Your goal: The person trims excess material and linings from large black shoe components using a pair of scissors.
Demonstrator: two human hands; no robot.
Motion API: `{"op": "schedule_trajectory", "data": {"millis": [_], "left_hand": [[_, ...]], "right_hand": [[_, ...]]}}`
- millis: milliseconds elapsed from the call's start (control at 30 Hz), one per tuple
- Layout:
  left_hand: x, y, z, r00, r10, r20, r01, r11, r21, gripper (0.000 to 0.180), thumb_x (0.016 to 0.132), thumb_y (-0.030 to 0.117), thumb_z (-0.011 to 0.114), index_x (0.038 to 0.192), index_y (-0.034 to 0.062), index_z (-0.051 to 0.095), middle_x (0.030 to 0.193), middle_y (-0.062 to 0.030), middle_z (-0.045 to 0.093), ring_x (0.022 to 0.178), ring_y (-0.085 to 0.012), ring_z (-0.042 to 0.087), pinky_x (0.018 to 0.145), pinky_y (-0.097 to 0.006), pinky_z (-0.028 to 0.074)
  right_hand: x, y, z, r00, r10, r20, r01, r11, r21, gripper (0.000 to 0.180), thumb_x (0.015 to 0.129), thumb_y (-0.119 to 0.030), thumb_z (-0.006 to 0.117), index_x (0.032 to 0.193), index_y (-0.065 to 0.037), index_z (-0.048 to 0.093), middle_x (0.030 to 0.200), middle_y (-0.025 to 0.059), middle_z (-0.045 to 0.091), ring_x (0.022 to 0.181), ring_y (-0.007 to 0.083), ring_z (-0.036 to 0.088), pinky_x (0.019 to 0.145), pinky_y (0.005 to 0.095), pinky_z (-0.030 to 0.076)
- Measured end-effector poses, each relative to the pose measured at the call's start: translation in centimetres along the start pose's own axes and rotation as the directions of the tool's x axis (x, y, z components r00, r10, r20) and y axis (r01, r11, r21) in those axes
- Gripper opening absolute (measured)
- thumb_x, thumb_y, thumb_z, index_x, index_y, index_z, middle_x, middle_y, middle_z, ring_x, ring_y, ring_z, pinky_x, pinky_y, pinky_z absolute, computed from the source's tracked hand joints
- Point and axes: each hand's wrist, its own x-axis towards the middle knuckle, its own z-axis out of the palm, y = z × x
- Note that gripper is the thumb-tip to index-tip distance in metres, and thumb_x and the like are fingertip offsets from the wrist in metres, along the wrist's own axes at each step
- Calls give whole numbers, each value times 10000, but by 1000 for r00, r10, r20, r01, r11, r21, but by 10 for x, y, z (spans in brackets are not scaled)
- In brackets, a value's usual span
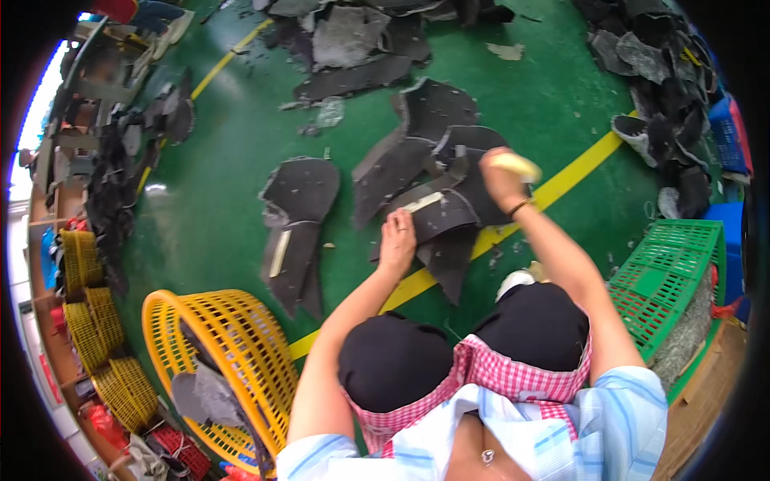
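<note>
A dark grey felt-like piece [451, 215] lies on the floor in front of me, with a pale strip [423, 202] on it. My left hand [398, 240] rests on this piece, its outstretched fingers beside the strip's near end. Raised farther right, my right hand [503, 181] is closed around a pale yellow object [521, 167], too blurred to name its kind. More dark pieces [439, 108] overlap just beyond my hands. Off to the left lies a separate dark piece [301, 191] bearing another pale strip [280, 253].
A yellow plastic basket [233, 309] holding grey scraps tilts at my left. To my right is a green plastic basket [670, 268]. Heaps of dark pieces [349, 40] lie at the far side and along both edges. A yellow line [581, 171] crosses the green floor [233, 200].
</note>
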Motion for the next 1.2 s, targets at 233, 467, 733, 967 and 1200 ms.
{"op": "schedule_trajectory", "data": {"millis": [233, 467, 733, 967, 1200], "left_hand": [[-7, -11, -5, 999, -6, 39, 12, 988, -155, 530, 847, 94, 491, 1343, -60, 385, 1353, -220, 443, 1248, -338, 447, 1025, -413, 385], [-39, -106, -146, 902, -352, -248, 333, 936, -118, 638, 754, -20, 524, 1321, 272, 534, 1346, -105, 502, 1238, -339, 459, 1043, -439, 359], [-107, -130, -66, 779, -611, 143, 626, 743, -236, 719, 711, 77, 663, 1386, 148, 425, 1385, -110, 438, 1287, -323, 394, 1043, -494, 313], [-41, -33, -52, 980, -145, 136, 199, 685, -701, 496, 884, 433, 571, 1196, 47, 585, 1254, -145, 571, 1184, -310, 517, 1033, -472, 356], [-15, -9, -76, 869, 214, 447, 420, -796, -436, 316, 921, 353, 607, 935, 37, 611, 829, -55, 641, 737, -106, 603, 683, -244, 489]], "right_hand": [[-72, -90, 38, 888, -457, -46, 447, 837, 315, 230, 749, -162, 543, 915, -27, 629, 1051, 135, 636, 978, 311, 599, 948, 452, 410], [-21, 13, -41, 933, -330, -144, 359, 888, 287, 167, 759, -158, 633, 792, -40, 520, 1106, 152, 623, 942, 329, 588, 802, 441, 470], [-96, -54, -10, 912, -223, 343, 255, 966, -51, 330, 684, -286, 705, 874, -31, 615, 1302, 194, 507, 1042, 317, 538, 794, 414, 489], [-51, -74, -64, 796, -475, 376, -127, 475, 871, 583, 994, -443, 304, 1425, -55, 361, 1483, 136, 332, 1406, 257, 254, 1140, 372, 209], [-72, -113, -31, 762, -453, 463, -318, 362, 876, 619, 959, -479, 392, 1396, -41, 391, 1423, 155, 396, 1341, 279, 348, 1106, 395, 268]]}}
